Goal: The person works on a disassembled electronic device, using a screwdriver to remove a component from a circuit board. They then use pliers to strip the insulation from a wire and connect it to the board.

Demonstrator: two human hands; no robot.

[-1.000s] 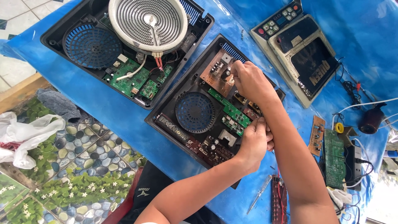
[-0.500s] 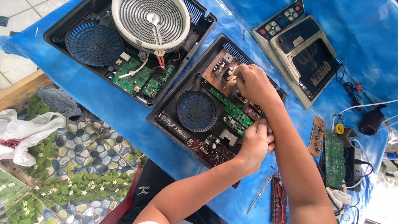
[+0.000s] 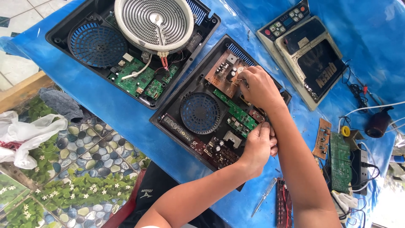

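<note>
**A:** What are the hands doing?

**B:** Both are working inside an opened black cooker base [image 3: 185, 126] that is lying on a blue-covered surface [image 3: 126, 114]. The right hand [image 3: 259, 86] is resting on the brown circuit board [image 3: 223, 74] at the far end of the base, its fingers [image 3: 244, 76] curled together over a small part there; it is too small to tell whether they are actually pinching it.

**A:** And the left hand?

**B:** The left hand [image 3: 257, 145] is sitting at the near right edge of the same base, fingers bunched together against the casing, just beside the long green circuit board [image 3: 236, 113]. What they are gripping is hidden.

**A:** What is lying around them?

**B:** A round black fan grille [image 3: 200, 113] is sitting in the base's middle. A second opened cooker [image 3: 84, 46] with a white coil heater [image 3: 154, 19] is lying to the left. A grey control panel [image 3: 303, 50] is lying to the right, and loose green boards [image 3: 339, 162] and a screwdriver [image 3: 264, 196] are lying near the right forearm.
</note>
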